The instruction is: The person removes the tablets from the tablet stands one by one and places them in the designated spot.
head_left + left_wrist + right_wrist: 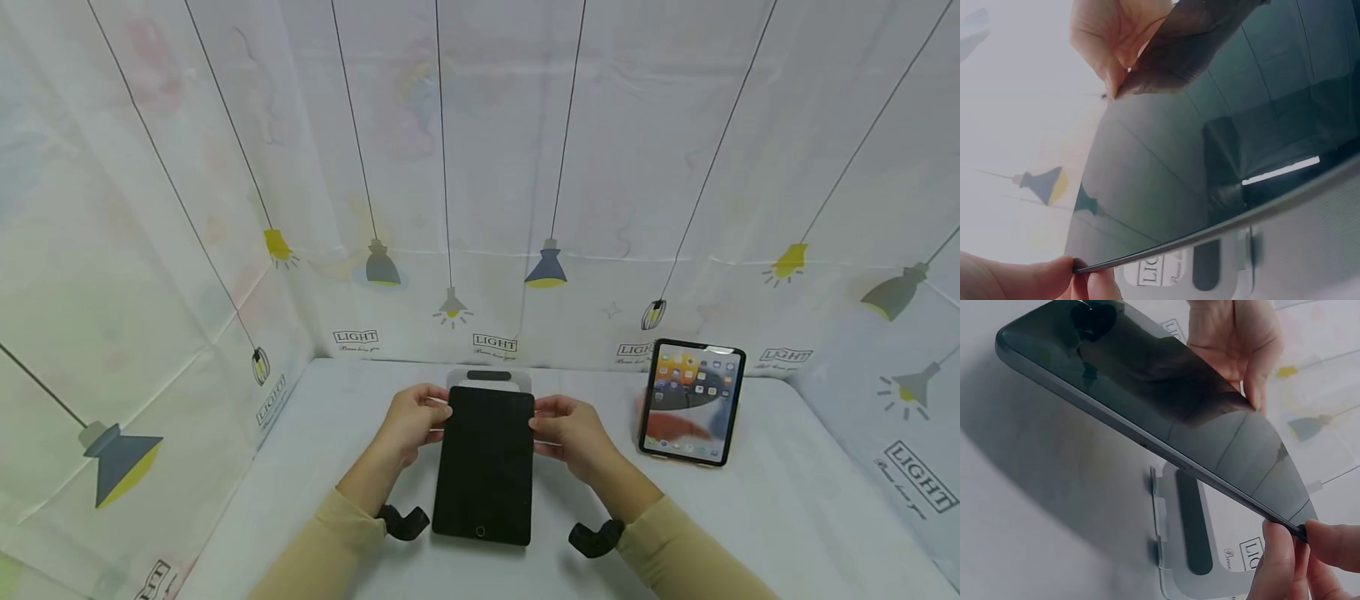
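Note:
A black tablet [484, 467] with a dark screen and a round home button at its near end is held between both hands. My left hand [414, 423] pinches its left edge near the far end, thumb on the front. On the opposite edge, my right hand [573, 435] grips it the same way. In the right wrist view the tablet [1147, 381] is off the table, its side edge showing. Just beyond its far end is a light grey stand [527, 382] with a dark oblong pad [488, 375]; the tablet hides its lower part.
A second tablet [692, 402], its screen lit with app icons, leans upright on a support at the right, largely hidden behind it. White cloth covers the table [315, 450]. Curtains [495, 167] printed with hanging lamps enclose the back and sides. Black wrist straps [596, 540] sit near the cuffs.

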The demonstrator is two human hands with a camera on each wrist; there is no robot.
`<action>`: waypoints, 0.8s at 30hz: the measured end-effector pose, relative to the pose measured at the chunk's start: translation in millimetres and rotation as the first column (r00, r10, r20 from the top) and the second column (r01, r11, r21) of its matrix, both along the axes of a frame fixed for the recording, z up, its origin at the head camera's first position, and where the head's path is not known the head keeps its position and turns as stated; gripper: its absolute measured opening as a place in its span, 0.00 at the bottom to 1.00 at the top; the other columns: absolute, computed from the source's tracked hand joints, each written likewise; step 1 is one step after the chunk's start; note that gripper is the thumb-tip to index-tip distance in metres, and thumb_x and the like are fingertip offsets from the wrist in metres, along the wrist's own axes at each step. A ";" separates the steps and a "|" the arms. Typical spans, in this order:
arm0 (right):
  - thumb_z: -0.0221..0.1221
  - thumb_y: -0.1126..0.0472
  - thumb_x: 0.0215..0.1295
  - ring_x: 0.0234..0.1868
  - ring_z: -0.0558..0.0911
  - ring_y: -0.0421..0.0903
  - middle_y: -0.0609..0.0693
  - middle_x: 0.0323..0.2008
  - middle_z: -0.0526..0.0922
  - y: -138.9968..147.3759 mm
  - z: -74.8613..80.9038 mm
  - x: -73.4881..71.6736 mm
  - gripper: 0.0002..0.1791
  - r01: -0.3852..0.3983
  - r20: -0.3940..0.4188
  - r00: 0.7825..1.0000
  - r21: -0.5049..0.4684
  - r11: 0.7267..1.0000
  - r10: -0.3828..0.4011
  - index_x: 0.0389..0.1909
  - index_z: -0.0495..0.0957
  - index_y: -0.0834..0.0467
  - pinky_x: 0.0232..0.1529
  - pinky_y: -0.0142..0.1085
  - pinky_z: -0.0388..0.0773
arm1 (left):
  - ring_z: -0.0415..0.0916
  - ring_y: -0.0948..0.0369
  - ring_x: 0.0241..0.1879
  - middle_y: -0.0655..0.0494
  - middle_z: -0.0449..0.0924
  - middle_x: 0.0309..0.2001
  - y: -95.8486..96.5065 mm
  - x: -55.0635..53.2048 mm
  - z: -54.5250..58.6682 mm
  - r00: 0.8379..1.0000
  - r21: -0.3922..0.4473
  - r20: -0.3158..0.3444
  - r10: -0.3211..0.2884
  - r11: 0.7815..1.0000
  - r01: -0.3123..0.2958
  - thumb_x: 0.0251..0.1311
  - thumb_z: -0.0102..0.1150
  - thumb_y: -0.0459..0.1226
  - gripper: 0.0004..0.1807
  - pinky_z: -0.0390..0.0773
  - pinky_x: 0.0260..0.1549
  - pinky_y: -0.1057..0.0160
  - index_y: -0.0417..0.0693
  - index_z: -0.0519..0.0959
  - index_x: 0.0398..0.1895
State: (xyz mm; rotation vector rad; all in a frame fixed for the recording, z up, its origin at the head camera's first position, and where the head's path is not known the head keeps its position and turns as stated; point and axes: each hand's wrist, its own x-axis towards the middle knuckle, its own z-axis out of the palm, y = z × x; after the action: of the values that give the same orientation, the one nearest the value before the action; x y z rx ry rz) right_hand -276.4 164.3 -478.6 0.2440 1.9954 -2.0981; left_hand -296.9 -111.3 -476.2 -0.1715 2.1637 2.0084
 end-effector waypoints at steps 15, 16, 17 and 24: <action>0.66 0.70 0.68 0.35 0.87 0.45 0.55 0.43 0.85 -2.9 -22.6 12.3 0.18 0.025 0.060 0.998 0.038 0.999 -0.027 0.58 0.81 0.62 0.33 0.33 0.87 | 0.84 0.59 0.33 0.50 0.84 0.39 0.0 11.5 -19.6 0.998 -0.057 0.058 -0.015 0.998 0.018 0.68 0.63 0.28 0.12 0.85 0.28 0.65 0.42 0.82 0.53; 0.66 0.70 0.68 0.35 0.87 0.45 0.55 0.43 0.85 -2.9 -23.5 12.8 0.18 0.028 0.067 0.997 0.036 0.999 -0.030 0.58 0.81 0.62 0.33 0.33 0.87 | 0.84 0.59 0.33 0.50 0.84 0.39 0.0 12.0 -21.0 0.998 -0.058 0.059 -0.014 0.998 0.017 0.68 0.63 0.28 0.12 0.85 0.27 0.65 0.42 0.82 0.52; 0.66 0.70 0.68 0.35 0.87 0.46 0.55 0.43 0.85 -2.9 -24.4 13.5 0.18 0.026 0.068 0.997 0.038 0.999 -0.029 0.58 0.81 0.62 0.33 0.33 0.87 | 0.84 0.59 0.32 0.50 0.84 0.39 0.1 12.5 -22.3 0.998 -0.061 0.060 -0.014 0.998 0.017 0.68 0.63 0.28 0.12 0.85 0.27 0.65 0.42 0.83 0.52; 0.66 0.71 0.69 0.32 0.86 0.46 0.56 0.42 0.86 -2.0 -31.6 21.4 0.17 0.015 0.072 0.997 0.031 0.999 -0.017 0.57 0.81 0.63 0.32 0.33 0.87 | 0.82 0.58 0.33 0.49 0.83 0.39 0.2 19.7 -30.0 0.997 -0.077 0.068 -0.031 0.996 0.036 0.67 0.63 0.28 0.12 0.85 0.26 0.64 0.41 0.82 0.53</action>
State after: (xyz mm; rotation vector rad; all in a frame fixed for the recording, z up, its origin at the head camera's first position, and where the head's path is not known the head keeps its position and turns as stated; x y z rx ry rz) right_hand -255.0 162.3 -510.3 0.3376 1.9908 -2.0400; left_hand -277.2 -111.1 -506.2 -0.2086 2.1896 1.8745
